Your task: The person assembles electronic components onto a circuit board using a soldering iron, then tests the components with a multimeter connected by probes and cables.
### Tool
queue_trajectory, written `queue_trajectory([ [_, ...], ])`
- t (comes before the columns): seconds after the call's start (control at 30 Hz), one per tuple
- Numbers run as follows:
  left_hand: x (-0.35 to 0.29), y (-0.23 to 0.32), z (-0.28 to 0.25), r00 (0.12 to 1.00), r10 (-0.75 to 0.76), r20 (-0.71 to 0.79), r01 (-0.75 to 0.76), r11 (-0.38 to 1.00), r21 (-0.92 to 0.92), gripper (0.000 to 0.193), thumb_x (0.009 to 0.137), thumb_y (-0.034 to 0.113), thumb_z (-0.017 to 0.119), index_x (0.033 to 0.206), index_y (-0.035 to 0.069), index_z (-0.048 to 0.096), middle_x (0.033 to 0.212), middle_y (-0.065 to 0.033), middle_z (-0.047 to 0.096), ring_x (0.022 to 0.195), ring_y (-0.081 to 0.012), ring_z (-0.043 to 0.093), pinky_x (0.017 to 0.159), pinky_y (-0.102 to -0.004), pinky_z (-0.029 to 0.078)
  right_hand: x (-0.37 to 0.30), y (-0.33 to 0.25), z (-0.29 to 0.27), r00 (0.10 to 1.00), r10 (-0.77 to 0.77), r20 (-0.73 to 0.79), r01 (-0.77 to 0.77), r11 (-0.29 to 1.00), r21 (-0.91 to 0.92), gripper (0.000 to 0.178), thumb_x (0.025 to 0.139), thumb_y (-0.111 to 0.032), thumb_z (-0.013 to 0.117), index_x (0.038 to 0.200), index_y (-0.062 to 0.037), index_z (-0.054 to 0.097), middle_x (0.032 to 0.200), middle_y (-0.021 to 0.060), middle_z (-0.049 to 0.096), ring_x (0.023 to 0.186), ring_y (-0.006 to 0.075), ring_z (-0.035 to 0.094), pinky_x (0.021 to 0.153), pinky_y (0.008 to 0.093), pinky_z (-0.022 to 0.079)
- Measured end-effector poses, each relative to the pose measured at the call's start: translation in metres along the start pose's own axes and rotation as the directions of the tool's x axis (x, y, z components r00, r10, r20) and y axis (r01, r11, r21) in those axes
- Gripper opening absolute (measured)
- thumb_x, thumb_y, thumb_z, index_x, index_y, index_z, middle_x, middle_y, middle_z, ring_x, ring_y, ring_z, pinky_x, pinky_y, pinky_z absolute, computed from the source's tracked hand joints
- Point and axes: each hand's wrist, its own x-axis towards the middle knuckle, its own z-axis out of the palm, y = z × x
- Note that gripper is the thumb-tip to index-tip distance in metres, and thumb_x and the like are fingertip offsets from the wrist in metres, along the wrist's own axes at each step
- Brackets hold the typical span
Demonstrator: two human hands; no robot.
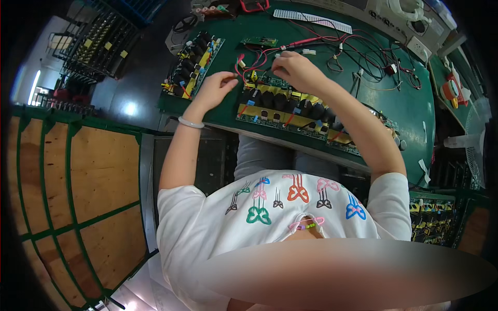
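Note:
A long green circuit board (280,103) with black cylindrical parts, yellow pieces and red wires lies along the near edge of the green table. Just off its left end, my left hand (214,89) hovers with thumb and fingers apart, holding nothing visible. Over the board's far edge, my right hand (296,70) is closed, its fingertips bent down; what they grip, if anything, is hidden. Red wires (254,68) with small connectors run between the two hands. A small green board (260,41) sits beyond them, joined to the wiring.
Another populated board (193,65) lies at the table's left edge. A second board (358,140) continues right under my right forearm. Tangled leads (363,49) spread toward a bench instrument (386,18) and a white power strip (418,48). Wire racks (101,44) stand at far left.

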Motion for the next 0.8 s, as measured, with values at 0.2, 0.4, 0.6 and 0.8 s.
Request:
queue_trajectory([
  [0.2, 0.009, -0.013, 0.026, 0.938, 0.212, -0.273, -0.312, 0.858, -0.407, 0.015, 0.089, 0.008, 0.069, 0.1, -0.001, 0.065, 0.101, -0.0069, 0.069, 0.091, -0.0127, 0.065, 0.081, -0.0276, 0.051, 0.003, -0.006, 0.023, 0.94, -0.132, -0.314, -0.042, 0.871, -0.49, 0.025, 0.086, -0.024, 0.067, 0.109, -0.0135, 0.065, 0.115, 0.007, 0.059, 0.113, 0.0305, 0.054, 0.09, 0.0481, 0.046],
  [0.4, 0.016, 0.003, 0.03, 0.925, 0.297, -0.236, -0.37, 0.84, -0.397, 0.01, 0.086, -0.004, 0.064, 0.095, -0.001, 0.061, 0.11, -0.0088, 0.069, 0.098, -0.0128, 0.065, 0.085, -0.0286, 0.053, -0.031, 0.029, -0.032, 0.905, -0.003, -0.425, -0.149, 0.934, -0.325, 0.02, 0.088, -0.023, 0.064, 0.103, -0.0107, 0.066, 0.104, 0.01, 0.064, 0.103, 0.0334, 0.059, 0.084, 0.046, 0.05],
  [0.6, 0.014, 0.014, 0.026, 0.811, 0.522, -0.265, -0.554, 0.83, -0.06, 0.018, 0.082, -0.01, 0.059, 0.098, -0.001, 0.06, 0.105, -0.013, 0.068, 0.09, -0.0229, 0.067, 0.076, -0.0314, 0.056, -0.059, 0.066, -0.068, 0.877, 0.173, -0.448, -0.299, 0.927, -0.227, 0.018, 0.09, -0.018, 0.061, 0.102, -0.0053, 0.067, 0.1, 0.0129, 0.065, 0.1, 0.0331, 0.061, 0.087, 0.0433, 0.049],
  [0.8, 0.016, 0.022, 0.022, 0.772, 0.583, -0.253, -0.582, 0.809, 0.088, 0.014, 0.084, -0.006, 0.058, 0.095, 0.002, 0.058, 0.084, -0.0144, 0.062, 0.082, -0.0334, 0.062, 0.068, -0.0419, 0.052, -0.034, 0.072, -0.041, 0.893, -0.117, -0.434, -0.117, 0.872, -0.475, 0.028, 0.092, -0.022, 0.059, 0.115, -0.0065, 0.06, 0.112, 0.015, 0.062, 0.112, 0.0355, 0.055, 0.094, 0.0451, 0.046],
])
